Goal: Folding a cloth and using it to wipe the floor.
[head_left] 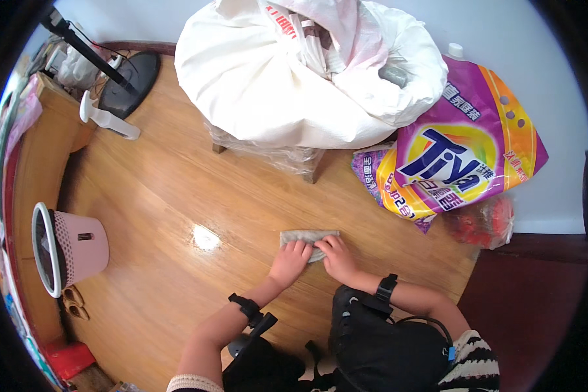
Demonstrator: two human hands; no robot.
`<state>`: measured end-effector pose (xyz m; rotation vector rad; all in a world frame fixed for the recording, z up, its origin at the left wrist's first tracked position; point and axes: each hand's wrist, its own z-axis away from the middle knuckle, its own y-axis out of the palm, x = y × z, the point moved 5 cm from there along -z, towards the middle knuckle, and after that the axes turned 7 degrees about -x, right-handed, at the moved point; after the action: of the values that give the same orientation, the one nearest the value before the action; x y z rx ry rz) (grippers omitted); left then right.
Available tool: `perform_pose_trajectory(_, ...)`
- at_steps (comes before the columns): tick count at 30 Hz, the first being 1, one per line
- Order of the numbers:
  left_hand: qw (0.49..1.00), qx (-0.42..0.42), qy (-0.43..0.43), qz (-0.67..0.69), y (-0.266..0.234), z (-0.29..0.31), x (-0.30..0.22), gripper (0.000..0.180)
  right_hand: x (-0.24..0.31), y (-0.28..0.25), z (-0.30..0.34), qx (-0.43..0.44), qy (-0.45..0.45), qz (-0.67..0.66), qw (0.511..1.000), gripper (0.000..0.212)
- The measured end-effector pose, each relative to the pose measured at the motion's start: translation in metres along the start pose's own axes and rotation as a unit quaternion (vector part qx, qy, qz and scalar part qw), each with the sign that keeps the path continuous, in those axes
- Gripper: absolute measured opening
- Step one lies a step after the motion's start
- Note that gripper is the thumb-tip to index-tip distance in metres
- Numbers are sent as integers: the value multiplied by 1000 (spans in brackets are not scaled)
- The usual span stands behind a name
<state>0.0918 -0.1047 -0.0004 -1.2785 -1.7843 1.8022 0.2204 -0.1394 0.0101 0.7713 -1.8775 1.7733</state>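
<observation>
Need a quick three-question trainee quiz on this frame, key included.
1. True or false: the left hand and right hand both touch the grey cloth.
2. Which is left of the hands? A) green stool B) pink bin C) blue bucket
3. Fill in: the printed bag right of the large white sack is yellow, orange and ____.

Key: 1 true; 2 B; 3 purple.

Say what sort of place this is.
Probably a room in a home, judging by the wood-look floor, pink bin and large purple-and-yellow detergent bag.
</observation>
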Motion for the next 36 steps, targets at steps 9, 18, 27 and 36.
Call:
perform_pose_trajectory(9, 998, -50, -31, -5, -16, -13, 50, 30, 8, 17, -54, -19, -2, -43, 999, 40)
perform_pose_trajectory(18, 991, -96, -94, 13, -54, -44, 155, 39, 28, 59, -165, -57, -60, -50, 995, 41)
perform_pose_trajectory(27, 965, -176, -193, -11, -74, -64, 225, 27, 34, 91, -258, 45, -35, -51, 997, 39)
perform_pose_trajectory(36, 979, -56, -188, 48, -45, -45, 201, 37, 27, 78, -218, 69, -148, -21, 986, 35)
